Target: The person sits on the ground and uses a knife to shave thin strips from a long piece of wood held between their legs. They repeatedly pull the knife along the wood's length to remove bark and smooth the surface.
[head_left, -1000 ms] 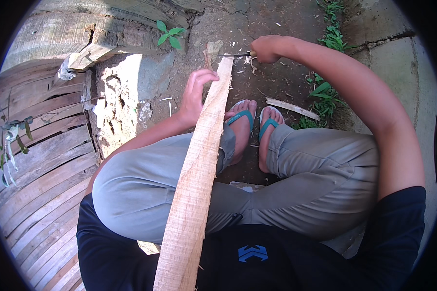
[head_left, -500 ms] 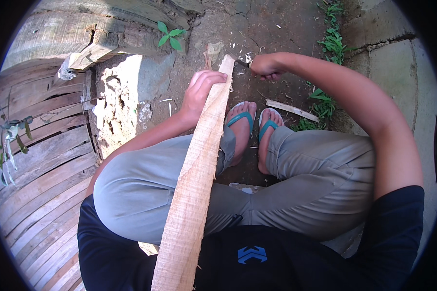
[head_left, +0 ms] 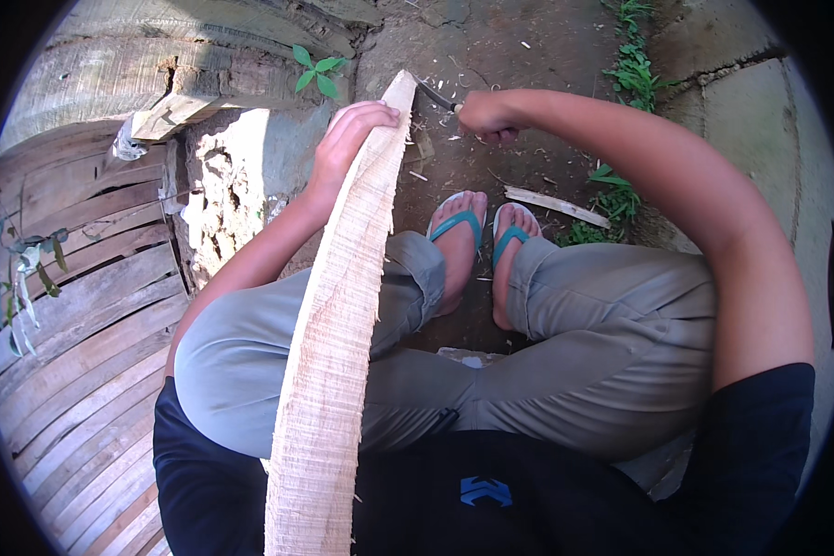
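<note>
A long, rough-sawn wooden plank (head_left: pixel 329 343) slants from my lap up past my left knee to a pointed far end. Near that tip my left hand (head_left: pixel 345 148) grips the plank by its left edge, fingers curled over the top face. My right hand (head_left: pixel 489 115) is closed around the handle of a curved knife (head_left: pixel 438 98). The dark blade reaches left to the right side of the plank's tip and appears to touch it. Most of the handle is hidden in my fist. Splinters fringe the plank's right edge.
My feet in teal-strapped flip-flops (head_left: pixel 459 222) rest on dirt strewn with shavings. A loose wood strip (head_left: pixel 558 208) lies right of them. Slatted wooden wall (head_left: pixel 83 324) stands at left, a timber beam (head_left: pixel 204 69) at far left, concrete slabs (head_left: pixel 760 157) at right. A green seedling (head_left: pixel 319 70) grows ahead.
The plank's tip has shifted left and farther away, with my left hand moving along. My right hand and the knife have moved slightly left and away; more of the blade shows.
</note>
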A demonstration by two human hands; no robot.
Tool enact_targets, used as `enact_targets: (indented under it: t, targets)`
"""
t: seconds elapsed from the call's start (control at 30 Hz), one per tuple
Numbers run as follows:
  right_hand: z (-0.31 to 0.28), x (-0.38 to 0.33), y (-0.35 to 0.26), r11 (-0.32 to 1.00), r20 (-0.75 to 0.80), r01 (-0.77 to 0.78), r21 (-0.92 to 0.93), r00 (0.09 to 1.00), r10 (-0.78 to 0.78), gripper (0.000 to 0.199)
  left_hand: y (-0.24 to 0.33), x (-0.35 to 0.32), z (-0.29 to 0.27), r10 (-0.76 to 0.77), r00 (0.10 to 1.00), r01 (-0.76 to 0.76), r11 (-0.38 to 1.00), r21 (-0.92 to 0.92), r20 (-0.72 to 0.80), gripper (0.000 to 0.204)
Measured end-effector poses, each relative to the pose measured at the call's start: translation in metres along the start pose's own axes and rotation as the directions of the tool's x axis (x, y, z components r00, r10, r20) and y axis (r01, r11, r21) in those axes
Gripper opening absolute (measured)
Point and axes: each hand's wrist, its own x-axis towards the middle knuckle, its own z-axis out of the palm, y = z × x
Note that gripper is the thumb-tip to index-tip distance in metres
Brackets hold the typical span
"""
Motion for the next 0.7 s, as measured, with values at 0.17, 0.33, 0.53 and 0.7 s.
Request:
enact_targets:
  t: [0.17,0.33,0.53,0.7]
  targets:
    - [-0.014,0.004,0.001,0.873,-0.185,-0.027,-0.487,0.980,-0.073,0.019,0.003,0.004,0.006,0.043,0.994,-0.038,0.998,-0.053,0.100,0.045]
    - [-0.022,-0.019,-0.015,0.723,-0.287,-0.026,-0.690,0.927,-0.241,0.032,0.009,-0.009,0.015,0.062,0.992,-0.051,0.994,-0.096,0.108,0.048]
    - [-0.029,-0.040,-0.039,0.721,-0.306,-0.021,-0.693,0.913,-0.268,0.039,0.011,-0.005,0.012,0.074,0.992,-0.062,0.992,-0.110,0.105,0.046]
    - [-0.039,-0.040,-0.044,0.738,-0.333,-0.019,-0.674,0.900,-0.282,0.043,0.007,0.007,0.010,0.037,0.998,-0.032,0.995,-0.095,0.050,0.043]
